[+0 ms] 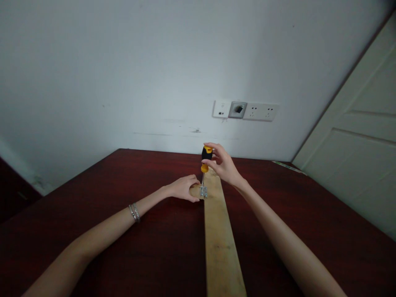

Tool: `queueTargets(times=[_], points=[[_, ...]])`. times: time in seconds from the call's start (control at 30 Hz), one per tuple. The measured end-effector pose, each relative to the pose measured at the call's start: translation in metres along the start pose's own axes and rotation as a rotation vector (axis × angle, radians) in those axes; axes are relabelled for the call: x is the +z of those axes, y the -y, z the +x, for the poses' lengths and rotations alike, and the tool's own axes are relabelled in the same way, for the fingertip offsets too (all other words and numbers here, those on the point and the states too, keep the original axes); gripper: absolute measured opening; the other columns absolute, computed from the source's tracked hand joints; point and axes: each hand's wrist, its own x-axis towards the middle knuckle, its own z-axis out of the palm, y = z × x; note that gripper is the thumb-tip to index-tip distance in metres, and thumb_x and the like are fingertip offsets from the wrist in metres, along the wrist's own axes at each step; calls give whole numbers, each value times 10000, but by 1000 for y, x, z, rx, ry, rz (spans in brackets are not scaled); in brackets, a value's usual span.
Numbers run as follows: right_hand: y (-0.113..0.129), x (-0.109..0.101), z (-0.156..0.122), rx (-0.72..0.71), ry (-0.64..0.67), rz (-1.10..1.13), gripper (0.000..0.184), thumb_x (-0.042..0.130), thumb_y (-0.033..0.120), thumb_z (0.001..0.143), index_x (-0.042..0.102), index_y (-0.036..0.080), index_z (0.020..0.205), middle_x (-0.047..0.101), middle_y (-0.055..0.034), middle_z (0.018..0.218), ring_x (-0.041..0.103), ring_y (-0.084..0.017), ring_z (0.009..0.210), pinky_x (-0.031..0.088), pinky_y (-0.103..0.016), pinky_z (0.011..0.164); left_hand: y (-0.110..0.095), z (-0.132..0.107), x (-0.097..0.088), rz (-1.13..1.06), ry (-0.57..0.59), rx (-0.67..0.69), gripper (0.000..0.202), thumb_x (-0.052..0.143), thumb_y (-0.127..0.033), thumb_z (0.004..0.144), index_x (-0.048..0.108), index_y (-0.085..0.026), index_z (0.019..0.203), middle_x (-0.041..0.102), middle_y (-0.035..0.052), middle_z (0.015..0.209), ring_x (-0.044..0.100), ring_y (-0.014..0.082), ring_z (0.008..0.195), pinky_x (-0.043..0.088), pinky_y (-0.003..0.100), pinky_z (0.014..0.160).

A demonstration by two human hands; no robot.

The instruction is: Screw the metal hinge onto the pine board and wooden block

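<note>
Your right hand (pixel 224 165): raised above the board, fingertips and thumb clasped about the handle of a screwdriver (pixel 206 153). Handle black and yellow; metal shaft running down, nearly upright, to the hinge. Whether the tip sits in a screw head is too small to tell.

Your left hand (pixel 183 188): low at the board's left side, thumb on the near edge and fingers on the far edge, clamped on a small wood piece (pixel 194 191). Your two hands are apart, the right one higher and farther from you.

Hinge (pixel 203 191): one, silver metal, lying across the join between your small wood piece and the board; one leaf on each.

Board (pixel 218 231): one, long, pale wood, some dark marks, running from your near edge of view away toward the wall.

Bracelet (pixel 134 212): silver-coloured, on your left wrist.

Table (pixel 161 165): dark red-brown top, beneath all the wood.

Wall (pixel 123 62): pale, scuffed just above the table's far edge.

Socket plates (pixel 260 112): set in a row on the wall, one grey-framed.

Door (pixel 365 136): pale, panelled, to your right.
</note>
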Motion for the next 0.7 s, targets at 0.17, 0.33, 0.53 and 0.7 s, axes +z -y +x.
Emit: queueTargets(times=[0.17,0.33,0.53,0.7], points=[[6,-1,-2,21,37,10,464,633,262,806,493,331,1243,480,-64,1255,559,-205,1034,549,-375,813,-3,0,-2,5,7,-3,573,758,-433,634,578,-180,1115,545,67,1058,558,236,944,451,338,832],[7,-6,-2,-12,53,0,450,559,208,845,489,338,1270,510,-56,1236,549,-206,1079,529,-402,885,-3,0,-2,14,6,-10,581,761,-440,628,576,-176,1111,544,62,1030,557,229,918,449,332,825],[11,-5,-1,9,25,-49,474,625,247,800,511,335,1252,455,-72,1209,544,-208,1029,570,-373,780,0,0,0,11,1,11,575,758,-441,638,573,-174,1112,543,66,1044,549,233,944,447,337,840],[9,-6,-1,16,85,-6,544,557,179,826,440,354,1328,476,-63,1244,557,-188,1006,555,-385,821,0,0,-1,9,2,10,582,758,-442,641,571,-165,1117,541,66,1033,550,225,924,452,332,836]])
